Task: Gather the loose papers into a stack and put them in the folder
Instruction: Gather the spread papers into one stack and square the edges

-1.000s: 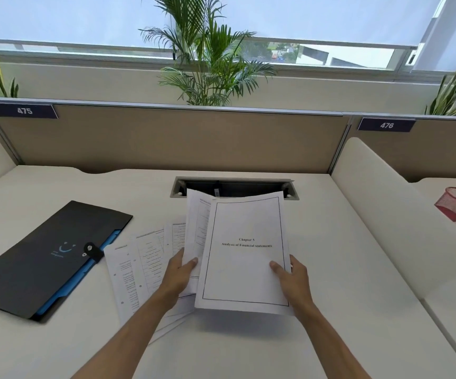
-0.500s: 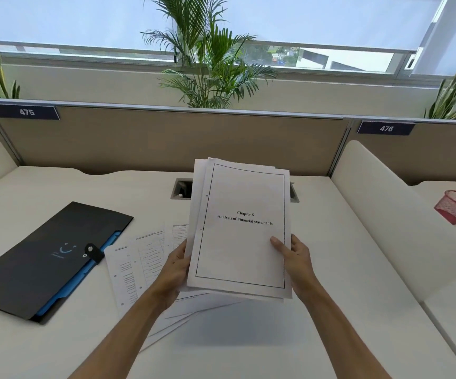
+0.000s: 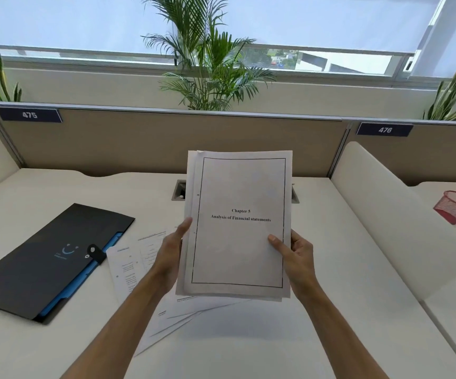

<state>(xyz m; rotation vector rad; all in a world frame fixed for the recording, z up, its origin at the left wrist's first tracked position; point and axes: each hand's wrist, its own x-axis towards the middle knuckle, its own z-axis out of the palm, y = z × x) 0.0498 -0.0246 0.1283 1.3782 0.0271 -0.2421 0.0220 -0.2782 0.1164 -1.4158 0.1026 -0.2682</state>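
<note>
- Papers (image 3: 237, 225), a thin sheaf topped by a page headed "Chapter 5, Analysis of Financial statements", stand nearly upright above the middle of the desk (image 3: 330, 324), clear of its surface.
- My left hand (image 3: 170, 258) grips the sheaf's left edge, thumb on the front and fingers hidden behind; my right hand (image 3: 293, 255) pinches the right edge the same way, thumb on the front sheet.
- The sheaf looks light and limp to me; held by the side edges low down it keeps flat, but the top could flop, and the slick sheets could slide apart. The left edges are uneven, so I judge a tap on the desk is needed to square them.
- More loose sheets (image 3: 139, 258) lie fanned on the desk beneath and to the left of the sheaf, not yet gathered; thin and flat, they are best lifted by a corner.
- The black folder (image 3: 43, 258) lies flat at near left, its strap fastened over a blue inner edge, just beside those sheets.
- A red mesh basket (image 3: 455, 206) sits far right, beyond the divider.
</note>
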